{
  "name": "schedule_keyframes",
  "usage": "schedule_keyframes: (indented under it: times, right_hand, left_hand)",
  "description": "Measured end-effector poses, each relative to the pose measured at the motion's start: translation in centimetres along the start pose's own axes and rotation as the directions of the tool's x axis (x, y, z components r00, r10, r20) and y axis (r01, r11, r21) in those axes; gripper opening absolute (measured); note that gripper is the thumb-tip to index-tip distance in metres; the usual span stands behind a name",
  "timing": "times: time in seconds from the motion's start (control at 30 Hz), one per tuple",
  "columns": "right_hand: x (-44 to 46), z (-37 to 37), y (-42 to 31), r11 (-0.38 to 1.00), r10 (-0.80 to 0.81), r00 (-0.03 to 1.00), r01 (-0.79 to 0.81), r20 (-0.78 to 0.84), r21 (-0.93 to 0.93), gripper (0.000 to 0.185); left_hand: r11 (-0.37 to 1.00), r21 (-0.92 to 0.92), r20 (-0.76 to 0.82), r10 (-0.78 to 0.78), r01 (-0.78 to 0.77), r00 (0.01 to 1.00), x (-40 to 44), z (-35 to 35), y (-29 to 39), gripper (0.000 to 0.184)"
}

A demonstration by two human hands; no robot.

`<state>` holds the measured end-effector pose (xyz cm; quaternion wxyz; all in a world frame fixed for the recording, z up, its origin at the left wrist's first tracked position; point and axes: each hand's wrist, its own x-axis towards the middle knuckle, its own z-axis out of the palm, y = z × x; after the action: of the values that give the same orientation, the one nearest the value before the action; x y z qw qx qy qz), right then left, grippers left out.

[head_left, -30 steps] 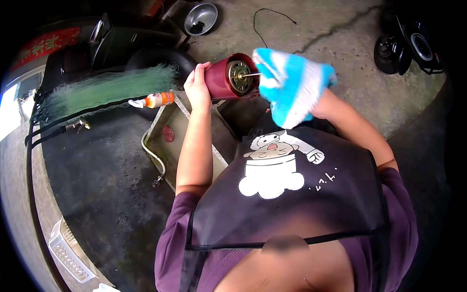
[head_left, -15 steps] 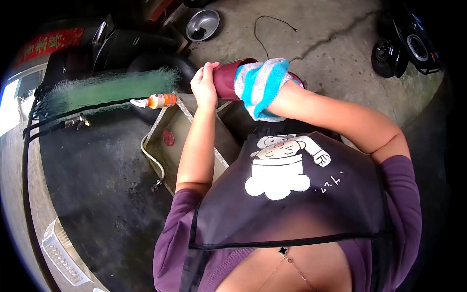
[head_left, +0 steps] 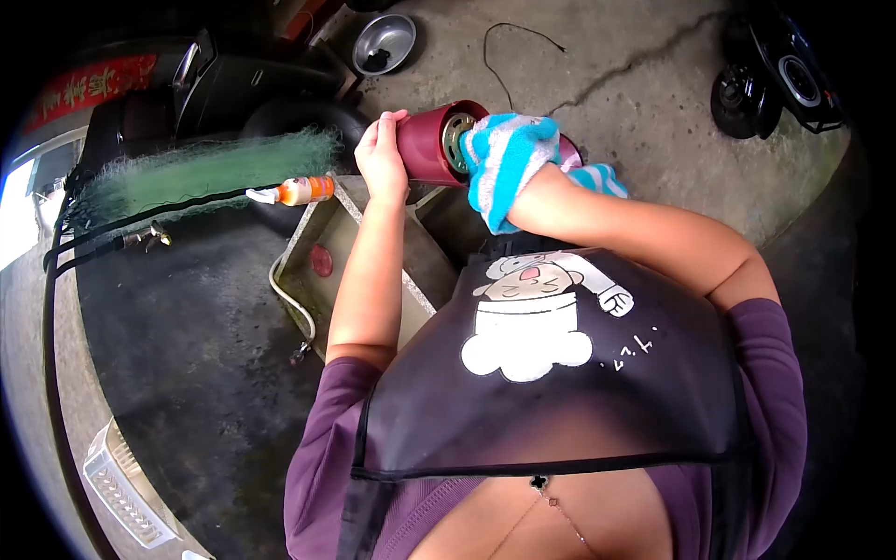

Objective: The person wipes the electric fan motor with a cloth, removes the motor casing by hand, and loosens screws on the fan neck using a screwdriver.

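My left hand [head_left: 381, 157] grips the closed end of a dark red cylindrical housing [head_left: 426, 147], whose open end faces right. Inside that end a brass-coloured round plate with slots [head_left: 456, 144] shows. A blue and white striped cloth [head_left: 509, 159] wraps over my right hand [head_left: 539, 193], just at the mouth of the housing. The fingers of this hand are hidden by the cloth. Behind the cloth, part of a reddish-pink object [head_left: 567, 151] peeks out.
A stone sink [head_left: 350, 266] holding a red oval item [head_left: 321, 260] lies below. An orange bottle [head_left: 305, 191] rests by green netting [head_left: 215, 173]. Farther off are a metal bowl [head_left: 399, 35], a thin cable [head_left: 486, 59], a black machine [head_left: 801, 84] and a white plastic basket [head_left: 126, 490].
The cloth and my right hand went left into the housing's mouth, then back slightly to the right, uncovering the brass-coloured plate again. My left hand keeps its hold.
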<state>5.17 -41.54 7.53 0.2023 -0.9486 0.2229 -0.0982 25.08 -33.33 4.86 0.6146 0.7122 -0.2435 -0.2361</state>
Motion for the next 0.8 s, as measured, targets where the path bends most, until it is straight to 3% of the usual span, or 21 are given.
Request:
schedule_keyframes:
  times: [0.03,0.13,0.17,0.2,0.27,0.3,0.33,0.37,0.4,0.43,0.47,0.5,0.53,0.57,0.6,0.67,0.7,0.73,0.8]
  right_hand:
    - [-0.1,-0.4,-0.4,0.998,0.031,0.999,-0.029,-0.04,0.047,0.009]
    - [0.1,-2.4,-0.8,0.994,0.079,0.989,-0.068,0.126,-0.084,0.015]
    - [0.1,-2.2,0.4,0.996,-0.09,0.995,0.09,0.033,0.011,0.02]
    - [0.2,-2.6,1.3,0.99,-0.141,0.981,0.137,0.132,0.041,0.02]
    - [-0.7,-0.9,3.7,0.912,-0.261,0.965,0.25,-0.01,0.325,0.024]
    - [-2.3,2.3,5.2,0.77,-0.123,0.989,0.147,-0.082,0.62,0.026]
    - [-4.1,5.2,6.9,0.525,0.035,0.995,0.064,-0.097,0.849,0.029]
    - [-4.7,6.0,9.5,0.568,-0.119,0.992,0.032,0.044,0.823,0.032]
    - [-5.4,4.0,10.8,0.618,-0.115,0.953,-0.153,0.282,0.771,0.03]
    - [-6.0,2.2,11.7,0.454,-0.072,0.886,-0.38,0.458,0.806,0.025]
    - [-7.5,3.6,13.3,0.134,-0.04,0.918,-0.385,0.394,0.913,0.025]
    - [-9.0,2.9,14.0,-0.114,-0.04,0.967,-0.254,0.251,0.96,0.034]
    - [-10.4,4.1,16.6,-0.344,-0.004,0.973,-0.217,0.23,0.914,0.057]
    - [-11.8,3.1,17.2,-0.467,0.004,0.989,-0.13,0.149,0.875,0.056]
    - [-12.4,2.4,17.5,-0.467,-0.002,0.988,-0.14,0.157,0.873,0.056]
    - [-13.0,0.2,16.9,-0.349,0.172,0.976,-0.066,0.133,0.935,0.057]
    - [-12.4,-1.1,15.7,0.027,0.135,0.989,-0.07,0.066,0.997,0.053]
    - [-11.6,-1.3,14.8,0.024,0.134,0.988,-0.076,0.072,0.997,0.053]
    - [-10.3,-1.4,13.4,0.566,-0.083,0.981,-0.099,0.175,0.819,0.048]
  left_hand:
    - [1.0,-0.006,0.012,0.01,-0.01,1.0,0.0,-0.1,0.2,0.031]
    - [1.0,0.023,0.018,-0.004,0.004,1.0,0.2,-0.5,0.0,0.031]
    - [1.0,0.022,0.019,-0.001,0.001,1.0,0.0,-0.6,-0.1,0.031]
    - [1.0,0.008,0.024,-0.01,0.01,1.0,-0.2,-0.7,-0.3,0.031]
    - [1.0,-0.008,0.033,-0.024,0.024,0.999,0.0,-0.7,-0.5,0.031]
    - [1.0,-0.019,0.026,-0.001,0.001,1.0,0.0,-0.8,-0.8,0.032]
    - [0.999,-0.028,0.015,0.017,-0.017,1.0,-0.2,-1.0,-1.2,0.033]
    - [0.999,-0.043,0.008,0.007,-0.007,1.0,-0.3,-1.2,-1.1,0.034]
    - [0.998,-0.063,0.007,-0.005,0.005,1.0,-0.4,-1.2,-0.9,0.035]
    - [0.998,-0.067,0.021,-0.01,0.011,1.0,-0.4,-1.3,-1.0,0.035]
    - [0.997,-0.071,0.037,-0.013,0.016,0.999,-0.3,-1.4,-1.0,0.035]
    - [0.997,-0.07,0.034,-0.019,0.022,0.999,-0.3,-1.3,-1.0,0.035]
    - [0.997,-0.069,0.038,-0.018,0.021,0.999,-0.3,-1.2,-1.0,0.035]
    - [0.997,-0.069,0.039,-0.016,0.019,0.999,-0.3,-1.1,-0.9,0.035]
    - [0.997,-0.07,0.03,-0.022,0.024,0.999,-0.2,-1.1,-0.9,0.035]
    - [0.995,-0.09,0.043,-0.031,0.035,0.999,0.0,-1.2,-0.9,0.035]
    - [0.993,-0.106,0.05,-0.038,0.043,0.998,0.1,-1.3,-1.2,0.035]
    - [0.993,-0.105,0.047,-0.044,0.049,0.998,0.0,-1.3,-1.3,0.035]
    - [0.992,-0.128,0.068,-0.002,0.01,0.998,-0.1,-1.3,-1.5,0.037]
